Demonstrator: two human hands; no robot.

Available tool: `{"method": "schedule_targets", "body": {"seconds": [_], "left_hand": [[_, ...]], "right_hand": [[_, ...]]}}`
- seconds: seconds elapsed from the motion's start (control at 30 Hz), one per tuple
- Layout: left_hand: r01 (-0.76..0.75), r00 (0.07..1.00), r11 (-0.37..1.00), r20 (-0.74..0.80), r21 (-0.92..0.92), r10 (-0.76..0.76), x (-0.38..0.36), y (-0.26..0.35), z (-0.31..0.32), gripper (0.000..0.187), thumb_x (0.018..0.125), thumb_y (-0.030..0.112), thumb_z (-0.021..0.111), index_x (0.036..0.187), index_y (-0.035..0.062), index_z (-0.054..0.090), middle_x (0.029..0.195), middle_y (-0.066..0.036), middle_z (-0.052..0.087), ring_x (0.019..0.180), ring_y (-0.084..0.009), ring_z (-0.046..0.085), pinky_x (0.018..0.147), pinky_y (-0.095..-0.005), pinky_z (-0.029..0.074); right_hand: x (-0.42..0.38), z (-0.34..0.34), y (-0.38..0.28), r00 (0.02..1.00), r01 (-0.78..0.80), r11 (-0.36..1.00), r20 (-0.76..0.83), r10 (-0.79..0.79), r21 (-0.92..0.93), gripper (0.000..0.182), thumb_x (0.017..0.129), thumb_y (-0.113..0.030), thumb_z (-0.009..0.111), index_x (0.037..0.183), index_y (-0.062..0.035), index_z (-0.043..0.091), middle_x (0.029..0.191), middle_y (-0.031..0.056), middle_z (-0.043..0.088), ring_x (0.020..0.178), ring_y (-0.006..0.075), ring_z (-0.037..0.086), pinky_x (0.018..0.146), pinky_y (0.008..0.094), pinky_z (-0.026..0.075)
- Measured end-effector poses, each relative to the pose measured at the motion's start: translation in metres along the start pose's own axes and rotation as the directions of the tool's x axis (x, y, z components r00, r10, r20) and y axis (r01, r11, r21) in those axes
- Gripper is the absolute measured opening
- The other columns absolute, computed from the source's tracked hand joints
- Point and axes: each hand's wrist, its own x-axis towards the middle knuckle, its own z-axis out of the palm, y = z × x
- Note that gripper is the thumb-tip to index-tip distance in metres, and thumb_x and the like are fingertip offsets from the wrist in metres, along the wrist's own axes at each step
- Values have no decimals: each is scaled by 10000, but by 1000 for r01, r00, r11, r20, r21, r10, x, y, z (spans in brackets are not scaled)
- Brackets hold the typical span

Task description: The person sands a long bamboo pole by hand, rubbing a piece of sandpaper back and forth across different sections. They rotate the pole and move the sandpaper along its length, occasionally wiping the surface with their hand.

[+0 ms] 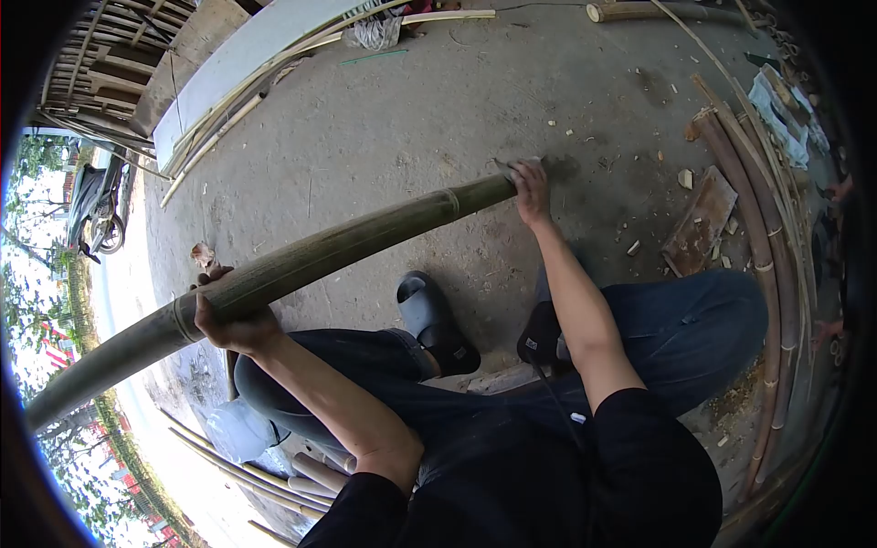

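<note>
A long, thick green-brown bamboo pole (338, 245) slants across the head view, from the lower left edge up to the middle right. My left hand (236, 321) is closed round its thick part beside a node, the thumb on the near side and fingertips showing on the far side. At the thinner far end, my right hand (531, 194) is wrapped over the pole. A grey, cloth-like piece (503, 168) pokes out from under its fingers; most of it is hidden by the hand.
Several bamboo poles (744, 196) lie along the right, near a flat wooden block (700, 222) and scattered chips. My slippered foot (425, 310) is below the pole. A plastic jug (239, 429) stands lower left. Thin strips (219, 137) lie upper left; a motorbike (99, 208) is outside.
</note>
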Motion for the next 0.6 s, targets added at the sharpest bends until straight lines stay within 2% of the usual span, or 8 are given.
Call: {"method": "schedule_targets", "body": {"seconds": [0.07, 0.1, 0.2, 0.27, 0.4, 0.47, 0.53, 0.6], "left_hand": [[-36, 999, 999, 26, -40, 37, 0, -1, -1, 414, 824, 328, 667, 1121, 55, 573, 1018, -109, 616, 1023, -252, 616, 963, -389, 492], [-45, 999, 998, 26, -52, 47, 0, -2, -3, 409, 820, 315, 667, 1123, 62, 560, 1010, -105, 609, 1012, -251, 614, 953, -386, 495], [-22, 999, 997, 38, -70, 25, -1, -2, -4, 412, 812, 307, 670, 1126, 70, 548, 1005, -104, 604, 993, -250, 614, 936, -384, 500], [11, 998, 999, 57, -53, -8, 0, -1, -7, 418, 808, 312, 673, 1127, 70, 551, 1009, -106, 606, 985, -251, 617, 929, -386, 503], [9, 1000, 1000, 1, -23, -9, 7, -5, -12, 422, 805, 318, 674, 1113, 51, 566, 988, -112, 618, 955, -255, 627, 922, -383, 504], [70, 998, 997, 10, -25, -69, 6, -3, -21, 422, 801, 329, 676, 1091, 34, 591, 964, -113, 632, 955, -257, 631, 917, -382, 502], [34, 999, 999, -10, -33, -35, 9, -6, -22, 426, 800, 334, 677, 1089, 31, 600, 969, -114, 636, 957, -256, 632, 917, -382, 501], [39, 998, 999, -38, -24, -40, 10, -9, -27, 430, 796, 337, 677, 1088, 26, 615, 972, -116, 645, 959, -254, 632, 917, -381, 499]], "right_hand": [[6, -18, 15, 993, -48, 997, 109, 54, -53, 388, 998, -338, 448, 1109, -60, 695, 1185, 133, 670, 1180, 339, 578, 1073, 456, 384], [1, -12, 15, 987, -4, 1000, 159, 7, -22, 389, 999, -348, 455, 1110, -71, 703, 1162, 124, 682, 1162, 329, 592, 1053, 455, 397], [27, 5, -95, 899, 66, 979, 415, -143, 193, 380, 1002, -393, 472, 1109, -123, 718, 1068, 89, 714, 1072, 298, 638, 975, 445, 438], [34, 9, -172, 874, 142, 943, 409, -262, 301, 369, 1006, -410, 470, 1064, -148, 723, 987, 74, 718, 996, 296, 654, 922, 435, 449], [23, 10, -130, 943, 173, 966, 252, -219, 194, 393, 1009, -428, 466, 1020, -123, 712, 928, 74, 707, 1006, 297, 647, 856, 437, 466], [14, 5, -39, 968, 124, 991, 215, -132, 49, 395, 1001, -426, 482, 1068, -113, 713, 1001, 83, 715, 1057, 301, 640, 875, 428, 480], [8, -19, -3, 993, 118, 989, 30, -116, -94, 385, 987, -401, 509, 1123, -106, 715, 1116, 99, 710, 1116, 307, 629, 952, 411, 465], [7, -13, -8, 988, 129, 989, 97, -121, -72, 382, 979, -395, 529, 1154, -110, 713, 1162, 103, 700, 1140, 310, 623, 986, 413, 455]]}}
